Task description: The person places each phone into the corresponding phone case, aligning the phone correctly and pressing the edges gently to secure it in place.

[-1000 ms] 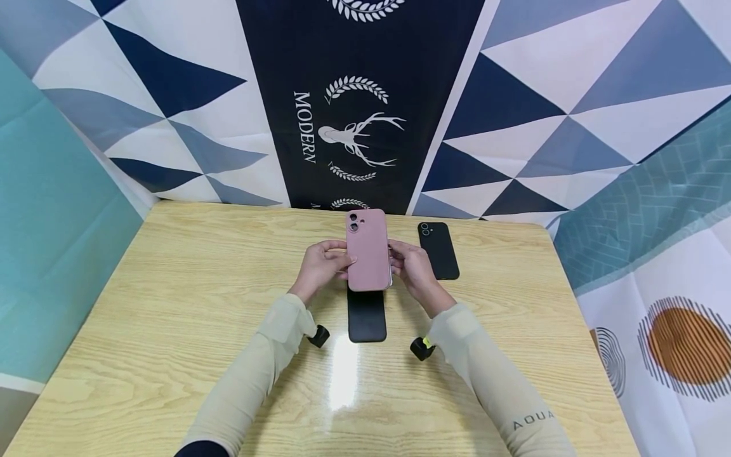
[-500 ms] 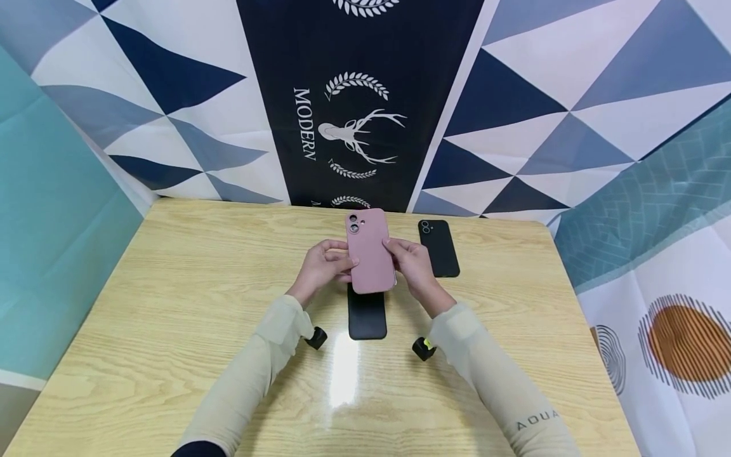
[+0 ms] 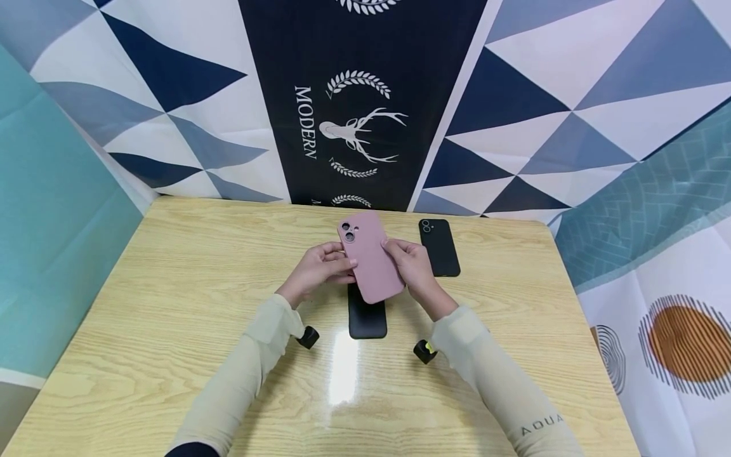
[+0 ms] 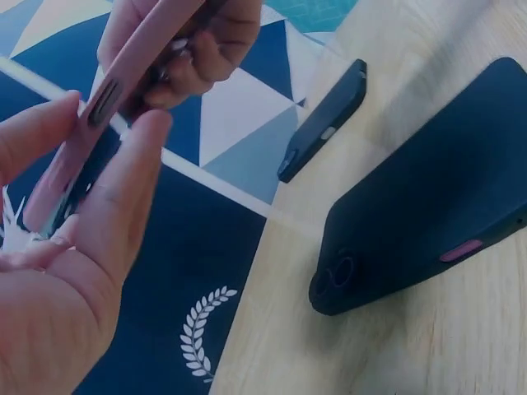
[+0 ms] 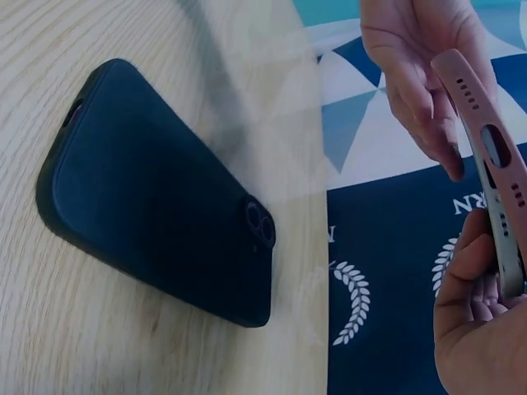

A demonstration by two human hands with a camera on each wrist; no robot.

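In the head view a pink phone case [image 3: 374,263] is held up, back toward me and tilted, its two-lens camera corner at upper left. My left hand [image 3: 320,268] pinches its left edge, thumb in front and fingers behind. At its right edge my right hand [image 3: 415,266] grips with the thumb on the back face and the fingers curled behind. From the right wrist, the light bottom edge of a phone [image 5: 504,234] shows beside the pink rim, with a gap along part of it. A black phone in a case [image 3: 367,319] lies below, partly hidden by the pink one.
Another black phone in a case [image 3: 440,247] lies on the wooden table [image 3: 171,304] to the right of my right hand. A patterned cloth [image 3: 365,101] hangs along the table's back edge. Small black wrist cameras [image 3: 309,337] sit below both sleeves.
The pink case has turned, its lower end swinging right and its camera corner left. My right thumb has come from the edge onto its back face. The black phones lie where they were.
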